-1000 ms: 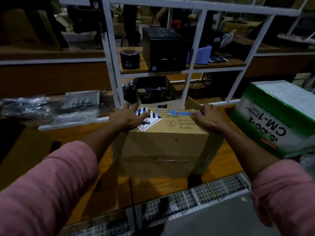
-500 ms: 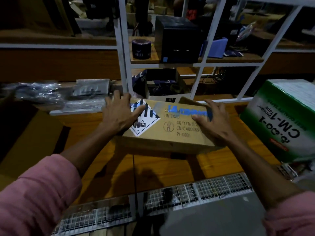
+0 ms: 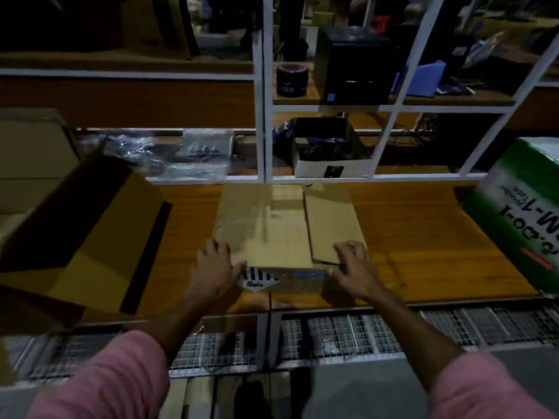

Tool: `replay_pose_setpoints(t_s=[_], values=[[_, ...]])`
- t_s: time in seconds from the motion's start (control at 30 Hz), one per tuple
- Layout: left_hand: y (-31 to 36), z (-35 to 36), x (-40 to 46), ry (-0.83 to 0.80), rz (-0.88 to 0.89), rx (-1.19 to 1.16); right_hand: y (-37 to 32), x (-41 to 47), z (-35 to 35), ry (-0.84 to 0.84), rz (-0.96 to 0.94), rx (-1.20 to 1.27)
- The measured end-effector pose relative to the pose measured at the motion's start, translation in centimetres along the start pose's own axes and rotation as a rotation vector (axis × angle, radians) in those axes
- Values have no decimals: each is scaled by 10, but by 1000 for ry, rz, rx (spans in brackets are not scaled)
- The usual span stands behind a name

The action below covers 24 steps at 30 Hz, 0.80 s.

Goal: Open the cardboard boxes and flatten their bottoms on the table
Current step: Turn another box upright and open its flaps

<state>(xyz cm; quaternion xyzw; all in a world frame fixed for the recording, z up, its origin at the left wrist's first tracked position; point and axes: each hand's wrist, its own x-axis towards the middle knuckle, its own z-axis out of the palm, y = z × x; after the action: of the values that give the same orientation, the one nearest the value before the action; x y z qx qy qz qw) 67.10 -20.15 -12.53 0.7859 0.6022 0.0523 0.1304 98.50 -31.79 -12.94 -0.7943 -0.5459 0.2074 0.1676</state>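
The cardboard box [image 3: 287, 234] lies at the centre of the wooden table [image 3: 423, 237], flap side up, its labelled panel facing you at the near edge. Press down evenly along that near edge so the flaps seat flat; keep the overlapping right flap from lifting. Your left hand [image 3: 216, 269] rests on the near left corner, fingers bent over the edge. Your right hand [image 3: 352, 267] covers the near right corner, fingers curled onto the flap. Both forearms reach straight forward.

The box [image 3: 287, 228] lies on the table [image 3: 423, 237], flaps up. The left hand [image 3: 216, 272] and right hand [image 3: 352, 272] hold its near edge.
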Motion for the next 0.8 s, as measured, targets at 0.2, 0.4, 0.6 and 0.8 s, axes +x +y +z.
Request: replay_pose_setpoints(t_s=[0.2, 0.4, 0.6, 0.8], values=[[0, 1, 5, 43, 24, 221, -4, 12, 5, -8, -14, -75], [23, 16, 43, 51, 257, 223, -45, 25, 21, 132, 5, -178], [58, 31, 80, 59, 320, 115, -97, 23, 61, 371, -536, -44], [53, 34, 92, 151, 304, 131, -82, 46, 76, 150, -183, -92]])
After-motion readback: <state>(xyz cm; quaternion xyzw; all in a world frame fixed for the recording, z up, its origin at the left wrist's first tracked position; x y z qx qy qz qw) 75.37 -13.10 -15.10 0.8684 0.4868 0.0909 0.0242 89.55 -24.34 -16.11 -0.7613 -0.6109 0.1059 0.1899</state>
